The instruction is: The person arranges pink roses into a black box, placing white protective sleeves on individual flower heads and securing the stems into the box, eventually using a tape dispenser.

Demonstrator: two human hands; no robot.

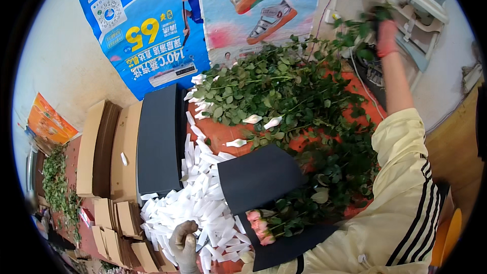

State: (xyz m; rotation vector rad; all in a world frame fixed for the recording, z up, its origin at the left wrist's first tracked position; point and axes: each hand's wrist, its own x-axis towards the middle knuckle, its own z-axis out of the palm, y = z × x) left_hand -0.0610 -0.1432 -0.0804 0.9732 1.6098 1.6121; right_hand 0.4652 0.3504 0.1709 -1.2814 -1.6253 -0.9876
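At the upper right my right hand (pixel 383 19), in a dark glove with a red cuff, is stretched far out and smeared by motion. It is closed on a leafy stem (pixel 356 31), whose green leaves spread to both sides of it. Near the bottom edge my left hand (pixel 185 243), in a pale grey glove, is curled with its fingers closed, and nothing shows in it. It hovers by a heap of white sleeves (pixel 208 208). Pink roses (pixel 260 228) lie on a black sheet (pixel 284 246), partly beneath another black sheet (pixel 258 177).
Leafy rose stems (pixel 274 78), several with white-wrapped heads (pixel 272 122), cover the red table (pixel 218 134). A black sheet stack (pixel 161 142) and cardboard stacks (pixel 94 147) stand to the left. Posters (pixel 147 30) hang behind. A white-framed chair (pixel 421 25) is at upper right.
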